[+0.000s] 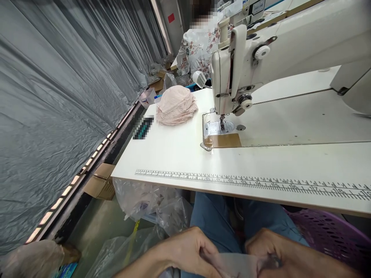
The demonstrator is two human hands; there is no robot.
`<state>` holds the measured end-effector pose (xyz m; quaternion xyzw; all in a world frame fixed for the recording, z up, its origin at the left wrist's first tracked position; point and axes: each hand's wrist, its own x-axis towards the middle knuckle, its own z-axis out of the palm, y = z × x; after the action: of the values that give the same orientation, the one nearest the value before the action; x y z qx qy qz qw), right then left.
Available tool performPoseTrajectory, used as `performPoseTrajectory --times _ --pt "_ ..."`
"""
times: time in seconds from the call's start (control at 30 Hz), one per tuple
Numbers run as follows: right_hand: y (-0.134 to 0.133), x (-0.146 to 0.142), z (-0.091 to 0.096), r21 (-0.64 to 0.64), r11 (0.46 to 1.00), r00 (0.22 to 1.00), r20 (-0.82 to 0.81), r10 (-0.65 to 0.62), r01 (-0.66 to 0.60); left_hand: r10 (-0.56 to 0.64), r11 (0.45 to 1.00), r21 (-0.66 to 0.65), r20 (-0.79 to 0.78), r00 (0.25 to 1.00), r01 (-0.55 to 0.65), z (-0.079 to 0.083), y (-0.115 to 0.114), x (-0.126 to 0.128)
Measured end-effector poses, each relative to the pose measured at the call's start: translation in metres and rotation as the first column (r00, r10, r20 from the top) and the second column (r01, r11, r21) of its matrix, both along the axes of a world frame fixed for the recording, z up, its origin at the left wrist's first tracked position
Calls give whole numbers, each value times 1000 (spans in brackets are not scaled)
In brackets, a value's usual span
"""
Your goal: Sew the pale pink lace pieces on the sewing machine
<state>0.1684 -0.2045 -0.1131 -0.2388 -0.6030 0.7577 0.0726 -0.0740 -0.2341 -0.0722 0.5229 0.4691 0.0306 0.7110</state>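
Low in the view, over my lap, my left hand (189, 251) is closed on one side of a thin, pale, see-through sheet (238, 265). The other side of it is gripped by my right hand (268, 249), its fingers curled in. The sheet is stretched between the two hands, and its lower part runs out of the picture. I cannot tell whether it is plastic or fabric. Both hands are below the front edge of the white sewing table (171, 154), apart from it.
A sewing machine (228, 77) stands on the table. A pile of pale pink fabric pieces (176, 106) lies left of it. Plastic bags (150, 200) and a cardboard box (100, 181) are at lower left, a purple basket (330, 231) at right. A person (197, 46) sits beyond.
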Motion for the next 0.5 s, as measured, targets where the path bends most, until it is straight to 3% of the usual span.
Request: performPoseTrajectory --times 0.1,0.27,0.5 --pt "-1 1 -1 -4 997 997 -6 74 -74 29 1000 4 0 1000 -29 -3 -2 1" --pt "-4 -3 -4 43 997 998 -7 68 -68 6 1000 -7 7 1000 -6 -2 -4 -1" --pt "-7 -12 -2 39 998 997 -46 58 -56 63 997 31 22 998 -64 -2 -5 2"
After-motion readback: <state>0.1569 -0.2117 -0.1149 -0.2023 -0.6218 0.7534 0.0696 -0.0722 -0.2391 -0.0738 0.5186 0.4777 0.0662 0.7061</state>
